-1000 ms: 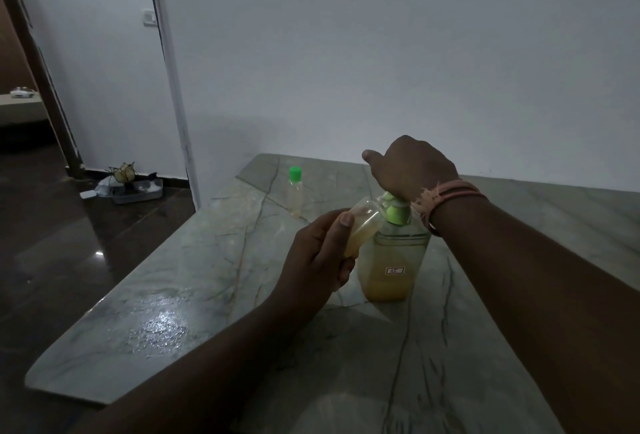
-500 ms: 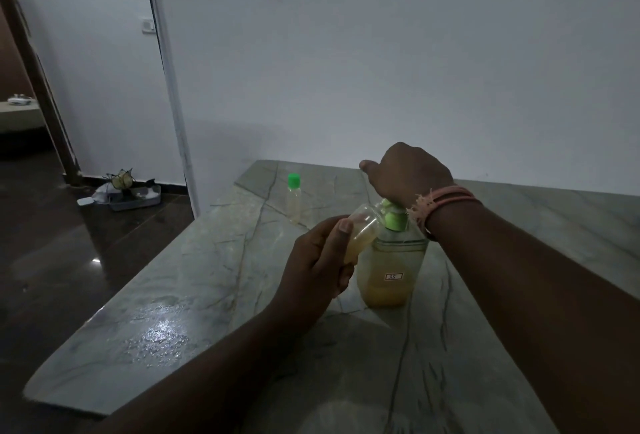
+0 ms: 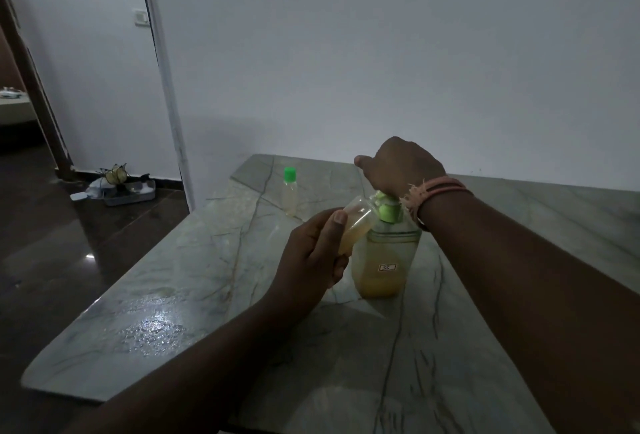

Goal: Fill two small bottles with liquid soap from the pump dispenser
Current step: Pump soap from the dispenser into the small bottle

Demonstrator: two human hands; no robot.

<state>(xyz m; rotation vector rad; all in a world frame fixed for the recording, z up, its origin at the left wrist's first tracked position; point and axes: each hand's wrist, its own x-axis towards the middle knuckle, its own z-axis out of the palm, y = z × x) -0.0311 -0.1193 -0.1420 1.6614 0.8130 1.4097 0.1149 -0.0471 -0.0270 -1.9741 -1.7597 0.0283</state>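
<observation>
While the right hand (image 3: 398, 165) is pressing the pump dispenser (image 3: 384, 246), the left hand (image 3: 311, 253) is gripping an uncapped small bottle (image 3: 356, 224) at its spout, likely needing further pumps.

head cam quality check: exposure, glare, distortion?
Head view: dim, underexposed; both dark forearms lose detail. A glare patch sits on the grey marble tabletop near its left edge. Wide-angle bending tilts the white door frame. The green-capped small bottle looks soft.

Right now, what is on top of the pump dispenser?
The right hand rests on the green pump head of the pump dispenser. The hand covers the head's top, so contact there is hidden.
</observation>
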